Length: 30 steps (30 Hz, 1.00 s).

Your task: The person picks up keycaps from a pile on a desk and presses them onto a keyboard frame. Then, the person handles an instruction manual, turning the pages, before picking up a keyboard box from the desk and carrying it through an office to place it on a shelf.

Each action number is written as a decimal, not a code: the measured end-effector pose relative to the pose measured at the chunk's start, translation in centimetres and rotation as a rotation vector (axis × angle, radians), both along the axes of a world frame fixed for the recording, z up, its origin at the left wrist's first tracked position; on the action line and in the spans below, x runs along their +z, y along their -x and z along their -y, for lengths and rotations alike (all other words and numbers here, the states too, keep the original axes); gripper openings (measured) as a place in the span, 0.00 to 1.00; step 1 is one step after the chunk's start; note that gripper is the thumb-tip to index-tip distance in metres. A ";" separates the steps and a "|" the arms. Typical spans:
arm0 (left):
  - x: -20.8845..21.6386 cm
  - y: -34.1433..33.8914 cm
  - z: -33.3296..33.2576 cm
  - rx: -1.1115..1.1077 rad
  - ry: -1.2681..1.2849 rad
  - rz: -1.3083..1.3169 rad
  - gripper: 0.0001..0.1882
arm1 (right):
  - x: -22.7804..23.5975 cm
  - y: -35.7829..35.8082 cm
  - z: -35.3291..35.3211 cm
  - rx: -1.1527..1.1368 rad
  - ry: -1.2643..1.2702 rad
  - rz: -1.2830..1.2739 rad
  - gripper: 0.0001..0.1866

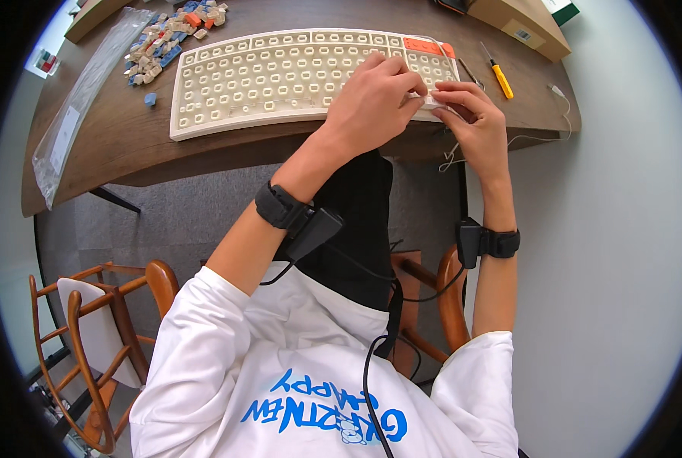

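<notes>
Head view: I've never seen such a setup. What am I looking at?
No robot here: a person works with a bare left hand and right hand. A fisheye camera on the head looks down, bending straight edges. On the desk lie a keyboard, mostly without its caps, loose keycaps, a clear plastic bag and a yellow-handled screwdriver. Both hands meet at the keyboard's near right corner; something small and whitish shows between them, too covered to identify.

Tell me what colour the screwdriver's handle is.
The handle is yellow, best seen in the head view.
</notes>
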State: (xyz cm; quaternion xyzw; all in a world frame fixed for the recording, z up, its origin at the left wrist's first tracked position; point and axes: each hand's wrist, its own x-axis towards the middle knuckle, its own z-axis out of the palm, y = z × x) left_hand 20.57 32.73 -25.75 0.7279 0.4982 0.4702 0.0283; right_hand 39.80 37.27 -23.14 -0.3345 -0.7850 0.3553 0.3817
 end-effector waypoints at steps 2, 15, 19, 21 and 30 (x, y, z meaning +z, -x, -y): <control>0.5 -0.1 0.3 -0.003 0.012 0.003 0.06 | 0.0 -0.1 -0.1 -0.001 -0.009 -0.013 0.11; 0.1 0.1 -0.1 -0.026 0.042 -0.011 0.07 | -0.2 -0.5 -0.8 0.075 -0.250 0.100 0.10; 0.0 -0.1 -0.2 -0.034 0.013 -0.010 0.07 | -0.4 -0.8 -0.6 0.036 -0.197 0.035 0.10; 0.2 -0.3 -0.3 -0.031 -0.017 -0.055 0.07 | -0.5 -0.9 -0.7 0.031 -0.187 0.032 0.10; 0.1 -0.4 -0.4 -0.010 -0.030 -0.071 0.04 | -1.3 -1.0 -0.8 0.060 -0.336 0.077 0.09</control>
